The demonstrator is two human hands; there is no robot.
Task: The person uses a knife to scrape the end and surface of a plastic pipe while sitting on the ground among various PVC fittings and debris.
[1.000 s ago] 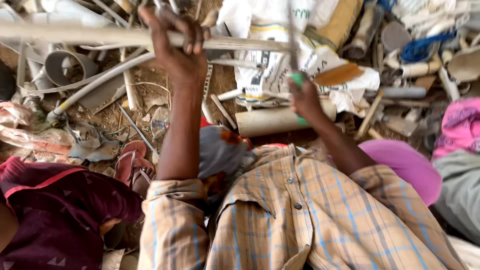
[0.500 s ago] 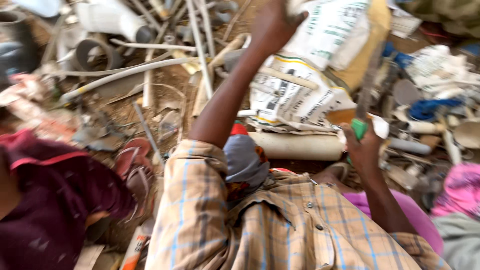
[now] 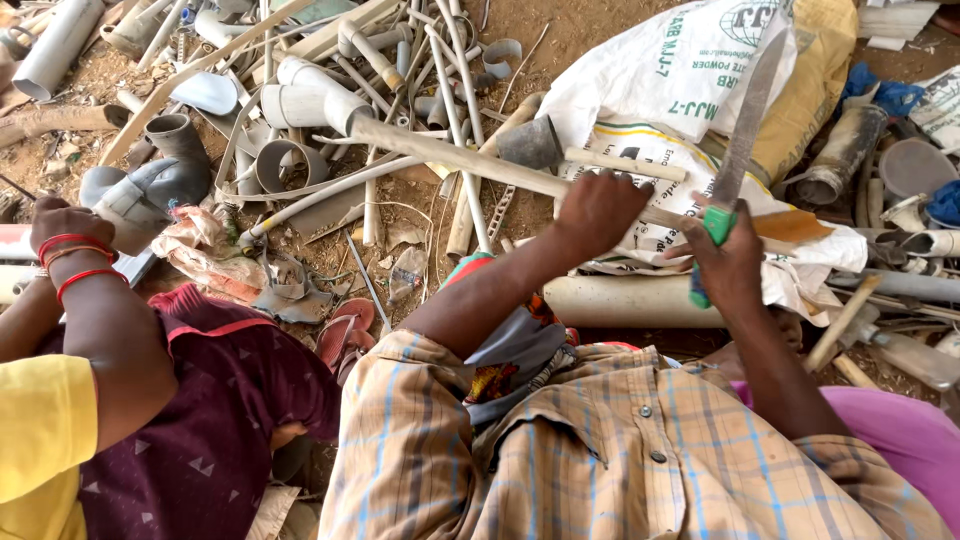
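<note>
My left hand (image 3: pixel 598 212) grips a long, pale plastic pipe (image 3: pixel 440 152) that runs from the upper left across to the right. My right hand (image 3: pixel 728 258) is closed on the green handle of a knife (image 3: pixel 742 135), whose long grey blade points up and slightly right, above the pipe. Both forearms reach out from checked shirt sleeves. A thick pale pipe (image 3: pixel 625 300) lies flat on the ground just below my hands.
Another person in a yellow sleeve and maroon cloth sits at my left, an arm with red bangles (image 3: pixel 72 250) raised. Grey pipe bends, cut pipe ends (image 3: pixel 180 140) and thin tubes litter the dirt. White printed sacks (image 3: pixel 670 70) lie behind.
My left hand has come down from high up to the long pipe at mid-height. My right hand has moved up toward the pipe, the knife blade now standing upright. The view has tilted down.
</note>
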